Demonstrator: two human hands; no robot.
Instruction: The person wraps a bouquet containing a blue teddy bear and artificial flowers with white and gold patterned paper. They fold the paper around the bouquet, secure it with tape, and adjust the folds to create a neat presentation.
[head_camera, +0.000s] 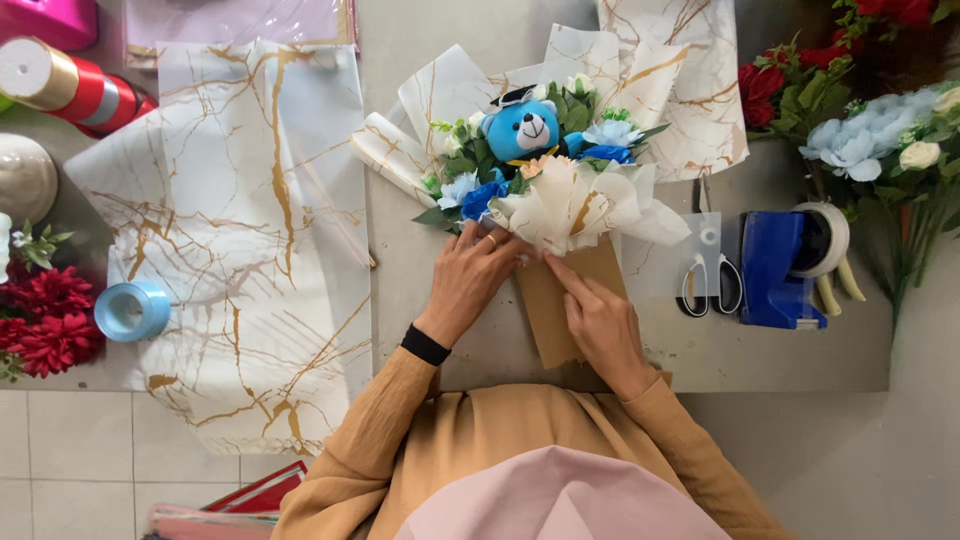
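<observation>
A fold of pink cloth (560, 500) fills the bottom centre of the frame, closest to the lens, with my tan sleeves (400, 430) running up from it toward the grey table (800, 350). My left hand (470, 280) lies just left of centre, fingers loosely together and flat, their tips pushing against the lower edge of the bouquet (545, 165); a ring sits on one finger and a black band (425, 345) circles that wrist. My right hand (600, 320) rests beside it, fingers stretched and close together, pressed onto the brown paper wrap (548, 310) that forms the bouquet's stem end. The bouquet itself lies in the centre of the frame, pointing toward the top (a blue toy bear (522, 128) sits among white and blue flowers, ringed by white paper with gold veins). A large sheet of the same marbled paper (240, 230) covers the left part of the table. At the left edge are a pale blue ribbon spool (132, 310) and red flowers (45, 315). To the right of my hands lie scissors (710, 285) and, touching them, a blue tape dispenser (785, 265), with more flowers (880, 140) in the upper right corner.
</observation>
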